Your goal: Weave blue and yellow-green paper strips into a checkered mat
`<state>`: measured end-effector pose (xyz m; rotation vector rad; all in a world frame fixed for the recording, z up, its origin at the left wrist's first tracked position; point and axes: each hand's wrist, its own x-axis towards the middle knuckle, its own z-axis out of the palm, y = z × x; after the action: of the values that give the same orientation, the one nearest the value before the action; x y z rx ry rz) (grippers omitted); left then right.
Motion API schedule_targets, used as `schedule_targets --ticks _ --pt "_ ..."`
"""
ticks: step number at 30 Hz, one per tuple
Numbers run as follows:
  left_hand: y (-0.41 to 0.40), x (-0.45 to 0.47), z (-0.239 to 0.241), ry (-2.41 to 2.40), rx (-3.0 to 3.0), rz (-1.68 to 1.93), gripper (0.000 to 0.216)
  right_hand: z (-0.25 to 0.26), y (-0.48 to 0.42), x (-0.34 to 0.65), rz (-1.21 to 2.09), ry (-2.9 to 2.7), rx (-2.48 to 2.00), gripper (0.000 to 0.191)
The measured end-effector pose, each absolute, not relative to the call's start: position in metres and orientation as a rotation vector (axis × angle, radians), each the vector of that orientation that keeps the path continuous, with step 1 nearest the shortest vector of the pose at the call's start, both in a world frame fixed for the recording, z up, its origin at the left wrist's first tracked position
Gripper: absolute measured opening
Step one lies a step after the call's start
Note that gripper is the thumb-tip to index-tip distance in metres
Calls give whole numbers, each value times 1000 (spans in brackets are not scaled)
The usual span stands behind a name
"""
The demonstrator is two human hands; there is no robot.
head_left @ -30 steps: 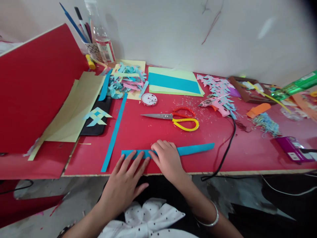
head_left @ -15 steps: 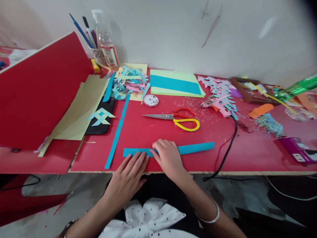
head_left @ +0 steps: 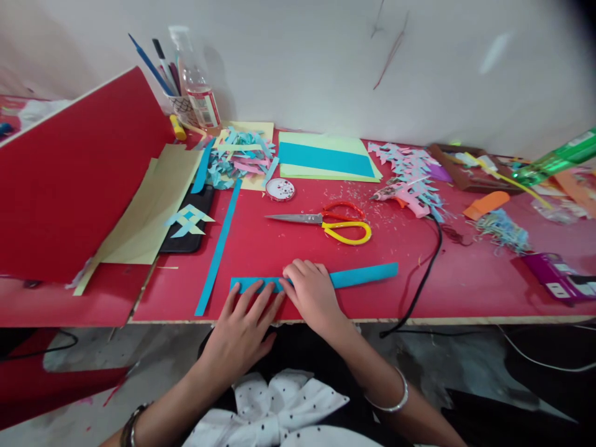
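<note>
A blue paper strip lies lengthwise near the table's front edge, its right end slightly raised in the view. My left hand rests on its left part, palm down with fingers spread and fingertips on the paper. Curled over the strip's middle is my right hand, fingers together and thumb against the paper; what lies under the fingers is hidden. To the left, a second blue strip lies slantwise. Beyond my hands are scissors with one red and one yellow handle.
A woven paper piece sits on a black phone-like slab. Behind lie paper scraps, green and blue sheets and a round lid. A pink glue gun trails a black cord. A red board leans at left.
My left fingers have spread wider on the strip. The right hand stays on its middle, and the whole view has shifted slightly.
</note>
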<state>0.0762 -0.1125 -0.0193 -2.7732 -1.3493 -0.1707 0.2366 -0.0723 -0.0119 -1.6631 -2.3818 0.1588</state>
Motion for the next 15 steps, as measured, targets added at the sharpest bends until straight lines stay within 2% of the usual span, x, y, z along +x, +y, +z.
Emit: schedule_targets --ticks 15 --pt "-114 93 -4 -1431 -2697 66 67 -8 -84 314 212 -2283 -1677 16"
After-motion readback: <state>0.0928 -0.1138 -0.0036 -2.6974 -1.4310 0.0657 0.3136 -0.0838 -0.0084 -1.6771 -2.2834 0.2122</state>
